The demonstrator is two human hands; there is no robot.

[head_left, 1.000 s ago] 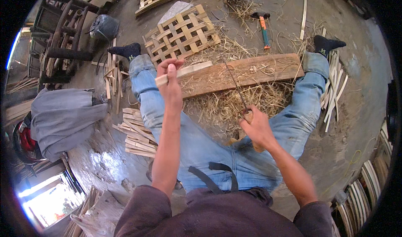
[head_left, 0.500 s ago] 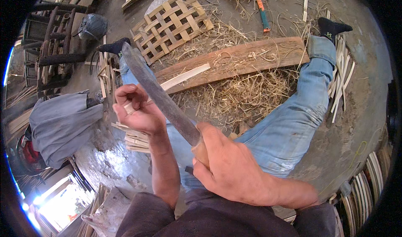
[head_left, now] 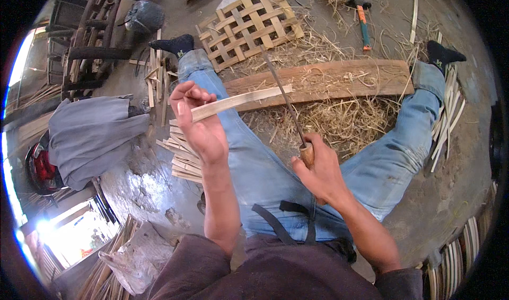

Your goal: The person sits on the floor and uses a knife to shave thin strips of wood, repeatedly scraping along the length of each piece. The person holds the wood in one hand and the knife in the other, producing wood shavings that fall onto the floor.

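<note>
Between the thumb and fingers of my left hand lies one end of a pale split-wood strip; its far end points right, over the plank. My right hand is wrapped round the wooden handle of a long knife. The blade shows nearly edge-on, rising away from me and crossing by the strip's far end; whether they touch I cannot tell. Beneath lies a worn wooden plank, spanning between my lower legs and strewn with curled shavings.
Beyond the plank lies a woven lattice panel, with a hammer to its right. Bundles of strips lie by my left thigh and outside my right leg. At left are a grey cloth and a dark wooden chair.
The knife has swung down and to the right, from in front of my left hand to the strip's far end. The strip now shows along its length. The view has shifted slightly.
</note>
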